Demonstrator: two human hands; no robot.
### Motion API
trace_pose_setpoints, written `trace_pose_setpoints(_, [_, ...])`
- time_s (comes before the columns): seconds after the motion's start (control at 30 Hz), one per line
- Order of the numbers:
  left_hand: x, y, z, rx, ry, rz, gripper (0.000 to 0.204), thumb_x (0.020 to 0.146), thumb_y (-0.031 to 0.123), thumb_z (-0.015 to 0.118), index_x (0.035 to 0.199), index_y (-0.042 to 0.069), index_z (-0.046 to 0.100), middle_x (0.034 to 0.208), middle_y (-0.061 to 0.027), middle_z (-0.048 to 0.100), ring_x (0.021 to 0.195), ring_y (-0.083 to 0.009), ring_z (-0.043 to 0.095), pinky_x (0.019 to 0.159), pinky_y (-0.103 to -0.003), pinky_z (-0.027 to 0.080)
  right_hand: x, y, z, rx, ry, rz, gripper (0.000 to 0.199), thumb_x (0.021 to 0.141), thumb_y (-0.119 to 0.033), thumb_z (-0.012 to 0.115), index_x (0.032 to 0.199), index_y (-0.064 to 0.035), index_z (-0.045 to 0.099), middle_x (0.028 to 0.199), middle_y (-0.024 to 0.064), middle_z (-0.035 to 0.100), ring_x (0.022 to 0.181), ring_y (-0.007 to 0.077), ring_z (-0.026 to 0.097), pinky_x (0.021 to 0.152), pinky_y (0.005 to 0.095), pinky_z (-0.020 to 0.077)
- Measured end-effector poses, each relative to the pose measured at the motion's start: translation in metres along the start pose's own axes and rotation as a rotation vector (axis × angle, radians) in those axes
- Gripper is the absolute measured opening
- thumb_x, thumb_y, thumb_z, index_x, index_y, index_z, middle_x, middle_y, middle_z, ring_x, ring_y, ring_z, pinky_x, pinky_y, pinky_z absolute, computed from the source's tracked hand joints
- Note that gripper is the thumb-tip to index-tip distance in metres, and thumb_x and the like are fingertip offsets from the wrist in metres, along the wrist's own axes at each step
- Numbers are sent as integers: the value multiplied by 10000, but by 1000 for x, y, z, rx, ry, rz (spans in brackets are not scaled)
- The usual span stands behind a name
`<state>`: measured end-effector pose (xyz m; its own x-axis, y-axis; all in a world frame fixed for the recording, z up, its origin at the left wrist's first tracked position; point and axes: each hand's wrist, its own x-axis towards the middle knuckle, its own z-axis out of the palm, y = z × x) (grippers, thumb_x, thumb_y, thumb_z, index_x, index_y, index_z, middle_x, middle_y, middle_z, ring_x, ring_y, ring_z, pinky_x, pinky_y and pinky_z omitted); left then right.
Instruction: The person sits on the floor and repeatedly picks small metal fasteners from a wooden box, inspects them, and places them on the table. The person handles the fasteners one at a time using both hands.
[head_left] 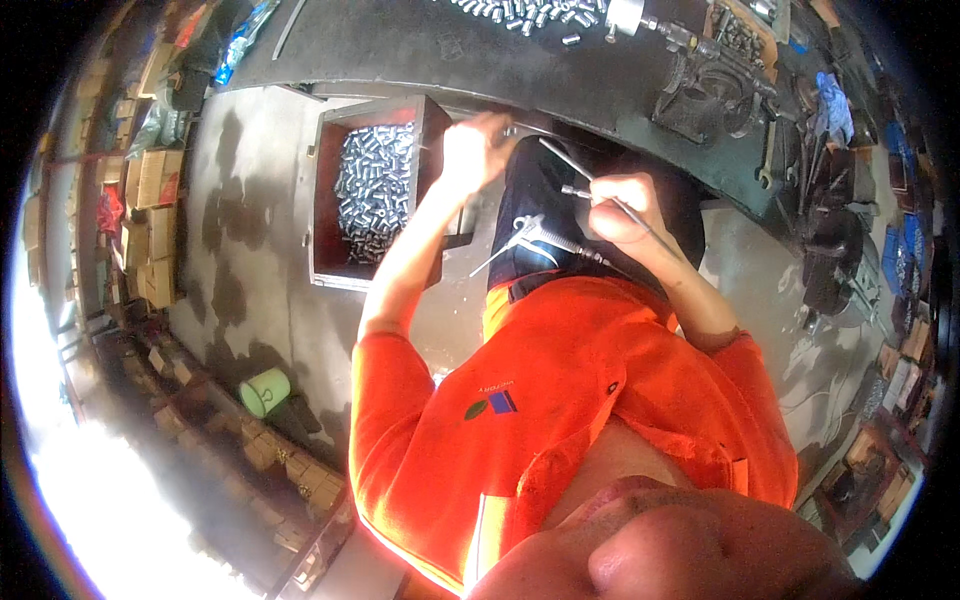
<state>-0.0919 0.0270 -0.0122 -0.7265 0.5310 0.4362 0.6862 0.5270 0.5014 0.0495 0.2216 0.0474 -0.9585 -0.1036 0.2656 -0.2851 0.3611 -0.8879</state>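
My right hand (626, 208) is closed around a thin metal rod (566, 158), which slants across my lap. A small metal fitting (574, 191) sticks out beside its fingers. Over the left knee, near the table edge, my left hand (476, 152) has its fingers bent together, slightly smeared. At their tips shows a small shiny metal part (509, 131); its exact kind is unclear. An air blow gun (527, 234) with a spring round its hose end lies on my thighs. Left of my legs stands an open box (330, 262) full of short shiny metal sleeves (375, 190).
Ahead runs a dark metal table (400, 50) bearing a heap of similar sleeves (525, 12), a greasy vise-like fixture (705, 95) and a wrench (769, 160). A pale green bucket (265, 391) stands on the floor at left. Shelves with cartons (155, 190) line the left.
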Motion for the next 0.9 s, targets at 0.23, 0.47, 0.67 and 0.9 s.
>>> trace_pose_setpoints(0.23, [145, -43, 42, 0, -3, -108, 256, 714, 210, 686, 910, 48, 656, 747, -123, 664, 655, -211, 663, 613, -314, 516, -11, 10, 2, 69, -64, 170, 211, 615, -86, 560, 501, -34, 390, 489, 25, 443, 489, 70, 449, 444, 243, 356])
trace_pose_setpoints(0.47, [141, -25, -11, -533, 26, -279, 385, 801, 120, 609, 1129, -60, 516, 821, -126, 646, 527, -139, 583, 510, -264, 465, -17, 12, 1, 135, -22, 169, 165, 631, -63, 516, 535, -24, 387, 494, 27, 287, 476, 69, 309, 432, 271, 250])
trace_pose_setpoints(0.67, [30, -94, -83, -128, -32, -471, 330, 803, 174, 634, 1035, -58, 596, 754, -125, 671, 618, -103, 630, 575, -238, 496, -22, 26, 10, 370, -74, 206, 193, 634, -86, 527, 528, -17, 382, 484, 4, 374, 477, 58, 349, 438, 251, 280])
trace_pose_setpoints(0.9, [-132, -193, -93, -2, -151, -801, 252, 697, 130, 563, 913, 40, 659, 626, -119, 643, 539, -173, 641, 566, -303, 509, -13, 20, 18, 464, -133, 265, 179, 630, -87, 529, 525, -20, 401, 493, 14, 419, 486, 60, 407, 456, 244, 332])
